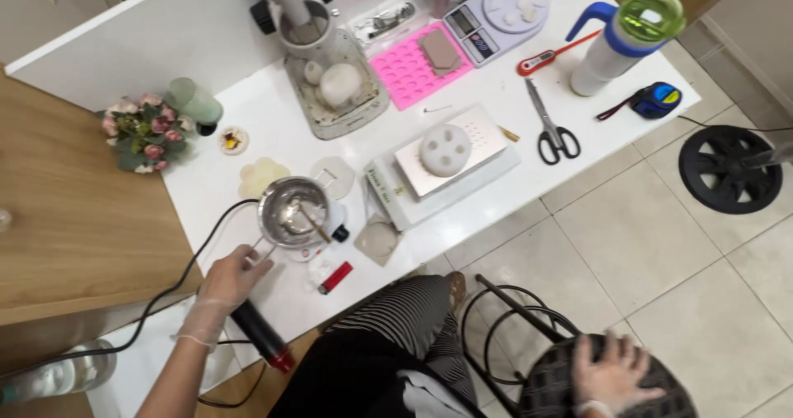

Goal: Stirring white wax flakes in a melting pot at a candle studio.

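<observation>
I see the small metal pot [292, 211] sitting near the front edge of the white table [231, 46], with a wooden stick [315, 222] leaning inside it, and my gloved left hand [229, 279] lies just beside it, fingers loosely curled toward the pot's thin handle, though I cannot tell whether they actually pinch it. Under that wrist lies a black tool with a red end [263, 336], its cord running off to the left. A red lighter [335, 277] rests just in front of the pot. My right hand [613, 376], also gloved, is well apart from all this, spread flat with fingers fanned on the woven seat of a stool [545, 385] down on the tiled floor. Behind the pot stands a white scale [388, 188] carrying a round white mould [445, 149], with scissors [552, 129] to its right, a pink silicone mould [405, 75] further back, and a green-lidded bottle [626, 40] near the far corner
</observation>
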